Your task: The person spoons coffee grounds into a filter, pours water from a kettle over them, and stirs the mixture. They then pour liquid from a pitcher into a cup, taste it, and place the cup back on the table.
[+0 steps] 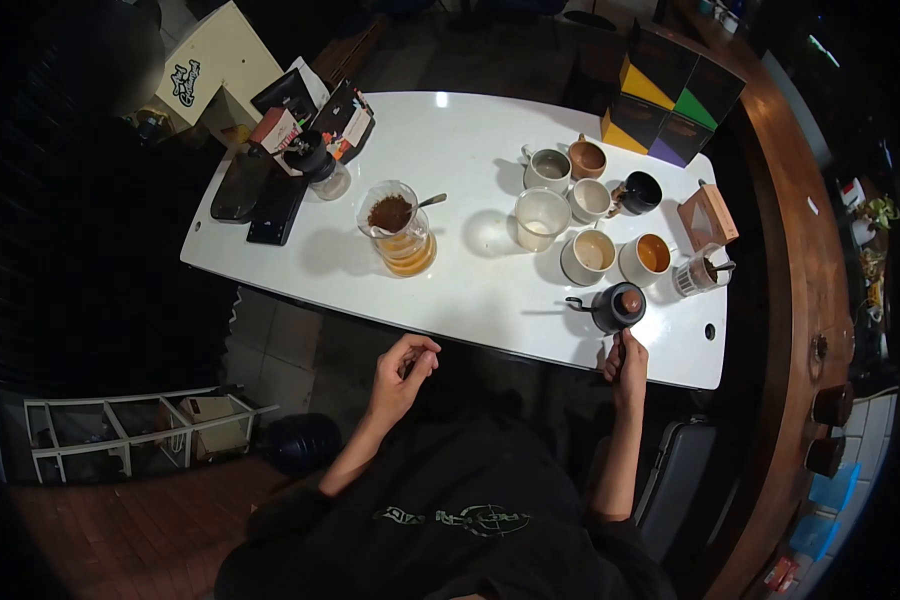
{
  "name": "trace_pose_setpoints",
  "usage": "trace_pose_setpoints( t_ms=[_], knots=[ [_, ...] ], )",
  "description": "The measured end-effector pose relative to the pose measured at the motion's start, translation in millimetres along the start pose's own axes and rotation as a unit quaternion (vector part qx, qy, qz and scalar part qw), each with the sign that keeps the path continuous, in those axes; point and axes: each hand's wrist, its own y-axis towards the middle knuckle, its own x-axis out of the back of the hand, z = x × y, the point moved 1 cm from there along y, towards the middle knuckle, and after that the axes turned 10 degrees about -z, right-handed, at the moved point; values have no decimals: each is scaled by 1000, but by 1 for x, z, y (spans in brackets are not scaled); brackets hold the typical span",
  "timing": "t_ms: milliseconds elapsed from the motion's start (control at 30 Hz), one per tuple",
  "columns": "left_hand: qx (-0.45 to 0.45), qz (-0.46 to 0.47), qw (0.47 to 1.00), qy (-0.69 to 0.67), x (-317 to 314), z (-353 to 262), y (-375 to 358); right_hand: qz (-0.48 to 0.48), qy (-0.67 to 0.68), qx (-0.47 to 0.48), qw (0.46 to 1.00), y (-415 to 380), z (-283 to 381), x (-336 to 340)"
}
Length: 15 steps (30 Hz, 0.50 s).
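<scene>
My right hand point(627, 372) is wrapped round the handle of a black gooseneck kettle point(606, 312) with a brown lid knob, at the table's near right. The kettle's spout points left. My left hand point(406, 368) hangs just off the table's front edge, fingers curled in, with nothing visible in it. Beyond it stands a glass coffee carafe point(411, 262) with amber liquid in its base. Dark coffee grounds point(389, 212) fill the filter at its top, and a spoon point(428, 202) rests there.
On the white table point(450, 310), a clear glass point(542, 222) and several mugs point(590, 257) crowd the right side. A glass with a spoon point(696, 275) stands near the right edge. A hand grinder point(320, 165) stands at left; dark boxes point(667, 105) are at the back right.
</scene>
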Motion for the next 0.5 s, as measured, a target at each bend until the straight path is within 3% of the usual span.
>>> trace_pose_setpoints(
  t_ms=[233, 333, 367, 433, 500],
  knots=[
    [12, 12, 1000, 7, -13, 3, -8, 10, -56, 15, 998, 9, 3, 4],
    [10, 16, 1000, 8, -15, 5, -8, -27, -247, 24, 968, 13, 8, 17],
    [3, 17, 1000, 4, -15, 6, -7, -26, -248, 23, 968, 12, 9, 22],
    [0, 12, 1000, 5, -12, 7, -6, -175, -427, 188, 867, -4, 25, 27],
    [-5, 8, 1000, 6, -6, 8, -2, -266, -472, 231, 808, -34, 51, 19]
  ],
)
